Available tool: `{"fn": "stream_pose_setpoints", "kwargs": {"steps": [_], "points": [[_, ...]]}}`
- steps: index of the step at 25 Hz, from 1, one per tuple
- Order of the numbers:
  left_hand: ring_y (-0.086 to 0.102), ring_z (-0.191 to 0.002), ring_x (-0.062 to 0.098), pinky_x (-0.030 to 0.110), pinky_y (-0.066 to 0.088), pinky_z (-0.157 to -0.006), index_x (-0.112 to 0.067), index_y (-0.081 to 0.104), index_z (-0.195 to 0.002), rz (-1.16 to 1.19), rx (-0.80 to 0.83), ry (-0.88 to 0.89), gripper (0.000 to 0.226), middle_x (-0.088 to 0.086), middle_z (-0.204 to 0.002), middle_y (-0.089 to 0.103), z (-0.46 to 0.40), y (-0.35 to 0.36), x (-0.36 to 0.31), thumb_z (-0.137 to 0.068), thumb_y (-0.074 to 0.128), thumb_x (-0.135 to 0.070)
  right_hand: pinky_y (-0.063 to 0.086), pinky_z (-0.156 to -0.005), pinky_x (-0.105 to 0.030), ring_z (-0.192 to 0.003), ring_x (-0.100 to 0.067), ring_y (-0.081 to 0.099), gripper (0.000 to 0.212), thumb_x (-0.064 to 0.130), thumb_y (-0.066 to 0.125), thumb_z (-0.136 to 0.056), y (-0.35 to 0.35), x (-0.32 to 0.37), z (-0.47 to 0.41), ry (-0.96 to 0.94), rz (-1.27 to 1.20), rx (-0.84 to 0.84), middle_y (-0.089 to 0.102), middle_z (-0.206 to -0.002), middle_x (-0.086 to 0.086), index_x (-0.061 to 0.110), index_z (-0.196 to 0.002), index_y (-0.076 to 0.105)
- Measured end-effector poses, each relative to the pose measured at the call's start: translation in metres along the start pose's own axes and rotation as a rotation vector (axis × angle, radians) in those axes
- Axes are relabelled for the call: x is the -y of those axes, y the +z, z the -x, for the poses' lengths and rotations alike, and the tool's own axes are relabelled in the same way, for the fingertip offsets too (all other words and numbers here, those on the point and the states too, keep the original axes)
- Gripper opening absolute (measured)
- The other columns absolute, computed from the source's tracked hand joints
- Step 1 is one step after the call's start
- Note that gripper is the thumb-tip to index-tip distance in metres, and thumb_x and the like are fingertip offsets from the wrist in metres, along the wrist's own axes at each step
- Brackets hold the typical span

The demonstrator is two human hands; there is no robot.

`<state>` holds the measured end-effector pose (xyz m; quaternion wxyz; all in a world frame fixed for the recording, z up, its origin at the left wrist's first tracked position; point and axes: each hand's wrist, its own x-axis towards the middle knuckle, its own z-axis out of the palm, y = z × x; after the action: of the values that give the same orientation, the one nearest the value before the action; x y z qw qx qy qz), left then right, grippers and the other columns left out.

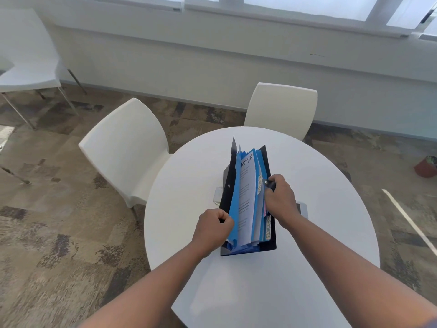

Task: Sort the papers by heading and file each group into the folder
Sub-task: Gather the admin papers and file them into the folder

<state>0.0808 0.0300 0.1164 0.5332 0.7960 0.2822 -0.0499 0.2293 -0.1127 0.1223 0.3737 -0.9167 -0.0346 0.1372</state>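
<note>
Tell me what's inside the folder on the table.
The folder holds blue dividers and a white sheet headed ADMIN. A tab reads SPORTS. Further sheets sit between the dividers, but their headings are covered. The left hand and right hand spread it open.

Two bare forearms enter from the lower edge. The left hand and right hand carry no gloves, rings or watch. A small patch of blue-grey sleeve shows at the lower right corner.
</note>
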Motion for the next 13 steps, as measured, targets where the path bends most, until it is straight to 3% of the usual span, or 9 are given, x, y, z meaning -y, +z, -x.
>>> {"fn": "stream_pose_setpoints", "kwargs": {"steps": [3,6,8,9,11,13], "points": [[0.053,-0.059,0.009,0.007,0.038,-0.047,-0.014,0.061,-0.073,-0.027,-0.004,0.025,0.025,-0.005,-0.069,0.059,0.0,0.0,0.0,-0.098,0.058,-0.017,0.059,-0.076,-0.046,-0.094,-0.023,0.067,0.008,0.032,0.037,-0.108,-0.001,0.004,0.004,0.136,-0.268,-0.018,0.063,-0.108,-0.006,0.029,-0.112,0.042],[0.058,-0.062,0.009,0.025,0.055,-0.058,-0.013,0.068,-0.082,-0.073,0.008,0.081,0.022,-0.01,-0.072,0.062,0.003,0.001,-0.003,-0.099,0.056,-0.021,0.062,-0.077,-0.048,-0.095,-0.027,0.071,0.018,0.04,0.037,-0.108,-0.001,0.002,0.006,0.287,-0.485,0.046,0.067,-0.109,-0.01,0.027,-0.109,0.049],[0.062,-0.078,0.012,0.031,0.058,-0.075,-0.015,0.071,-0.101,-0.123,0.049,0.144,0.02,-0.011,-0.089,0.068,0.008,0.003,-0.009,-0.101,0.056,-0.028,0.063,-0.077,-0.048,-0.099,-0.028,0.072,0.026,0.042,0.036,-0.109,-0.001,0.001,0.009,0.329,-0.53,0.083,0.07,-0.111,-0.011,0.023,-0.111,0.054],[0.064,-0.095,0.014,0.027,0.054,-0.085,-0.018,0.069,-0.12,-0.195,0.075,0.187,0.027,-0.009,-0.111,0.068,0.01,0.005,-0.01,-0.101,0.057,-0.034,0.063,-0.073,-0.046,-0.1,-0.029,0.072,0.028,0.04,0.036,-0.109,-0.002,0.001,0.011,0.331,-0.547,0.094,0.071,-0.11,-0.012,0.021,-0.112,0.056],[0.047,-0.139,0.015,0.027,0.041,-0.108,-0.034,0.04,-0.155,-0.317,0.153,0.269,0.059,-0.008,-0.159,0.042,0.01,0.012,-0.005,-0.1,0.053,-0.052,0.062,-0.065,-0.041,-0.096,-0.029,0.073,0.029,0.034,0.035,-0.111,-0.004,0.005,0.016,0.325,-0.615,0.115,0.073,-0.107,-0.012,0.018,-0.113,0.059],[0.024,-0.153,0.007,0.031,0.032,-0.119,-0.049,0.005,-0.16,-0.281,0.267,0.33,0.074,-0.019,-0.169,0.012,0.013,0.017,-0.002,-0.1,0.045,-0.061,0.062,-0.063,-0.039,-0.085,-0.026,0.075,0.03,0.03,0.035,-0.112,-0.005,0.011,0.023,0.322,-0.676,0.127,0.075,-0.103,-0.01,0.016,-0.111,0.061]]}}
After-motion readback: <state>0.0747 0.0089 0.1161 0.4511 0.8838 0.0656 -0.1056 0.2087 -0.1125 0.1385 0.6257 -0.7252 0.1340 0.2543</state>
